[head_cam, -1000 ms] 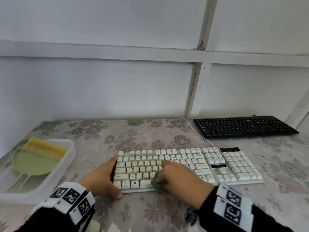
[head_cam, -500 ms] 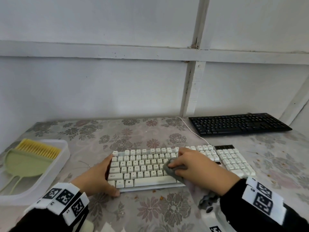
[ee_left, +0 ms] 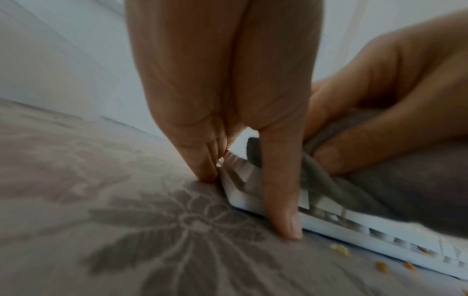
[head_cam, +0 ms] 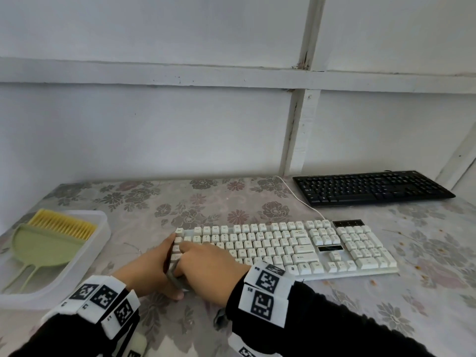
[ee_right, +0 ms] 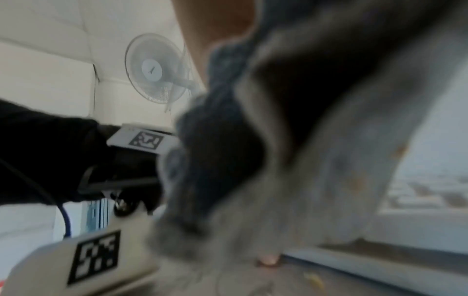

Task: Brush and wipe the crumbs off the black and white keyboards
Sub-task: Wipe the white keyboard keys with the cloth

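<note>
Head view shows the right hand (head_cam: 206,264) on the left end of the white keyboard (head_cam: 288,247), fingers curled round a grey cloth (head_cam: 173,275) that it presses onto the keys; a fold of the cloth sticks out between the two hands. Just to the left of that grip, the left hand (head_cam: 148,270) braces the keyboard's left edge, its fingers laid straight along the end and its thumb (ee_left: 281,200) down against the front corner, tip on the flowered tablecloth (head_cam: 231,202); it holds nothing, only presses. In the left wrist view the cloth (ee_left: 316,176) hangs over the keyboard (ee_left: 354,230) right beside the thumb, pinched in the right hand (ee_left: 380,90), and a few yellow crumbs (ee_left: 339,249) lie on the tablecloth (ee_left: 126,220) just in front of the keyboard's near edge. The right wrist view is mostly filled by the blurred cloth (ee_right: 303,160), with orange specks on it. Well away from the grip, far to the right and toward the wall, lies the black keyboard (head_cam: 371,188), apart from the white one, whose white cable (head_cam: 301,200) runs past its left end. Far to the left of the hands sits a clear plastic tray (head_cam: 87,264) holding a green dustpan (head_cam: 38,249) and a brush with yellow bristles (head_cam: 63,224)
</note>
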Demonstrator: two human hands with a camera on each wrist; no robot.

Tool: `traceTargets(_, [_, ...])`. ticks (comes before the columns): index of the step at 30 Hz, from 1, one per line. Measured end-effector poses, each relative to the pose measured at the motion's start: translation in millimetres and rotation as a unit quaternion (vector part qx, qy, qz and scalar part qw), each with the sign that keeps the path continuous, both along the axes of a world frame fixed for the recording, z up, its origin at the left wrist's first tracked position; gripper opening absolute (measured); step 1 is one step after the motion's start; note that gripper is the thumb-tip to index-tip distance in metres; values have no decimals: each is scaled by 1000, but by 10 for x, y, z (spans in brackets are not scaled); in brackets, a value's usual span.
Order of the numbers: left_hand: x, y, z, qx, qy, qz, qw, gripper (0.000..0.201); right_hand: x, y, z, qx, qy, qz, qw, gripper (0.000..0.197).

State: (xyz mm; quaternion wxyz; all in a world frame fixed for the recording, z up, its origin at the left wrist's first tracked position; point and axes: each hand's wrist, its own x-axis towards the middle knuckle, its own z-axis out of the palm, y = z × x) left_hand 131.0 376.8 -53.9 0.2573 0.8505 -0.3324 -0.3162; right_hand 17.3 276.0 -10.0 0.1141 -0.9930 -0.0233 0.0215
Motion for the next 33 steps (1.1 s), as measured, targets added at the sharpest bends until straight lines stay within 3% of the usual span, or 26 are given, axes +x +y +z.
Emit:
traceTargets(3, [24,26,-13,-25,26,-3,999,120,-72,-70,-11,1,3,-2,1000,25])
traceTargets(10, [115,68,-105,-37,81,-3,996,157,-343,-457,-60,16,11,-29,999,27])
traceTargets(14, [99,45,-82,-35,89,-5,995,142,-527,-709,-51,4,34,-67,997,24])
traceTargets(20, [93,29,-86,-35,91,5,995,141,-819,-1013,76,-45,50,-108,992,33])
traceTargets(22, [87,28,-85,-36,93,7,995,137,-833,-1071,131,-49,46,-118,991,25])
traceTargets(26, [92,37,-80,-28,88,8,996,138,-841,-1092,135,-6,39,-92,995,22])
traceTargets(33, [101,51,-88,-25,73,-1,997,148,-1021,-1236,-7,-26,39,-112,993,17])
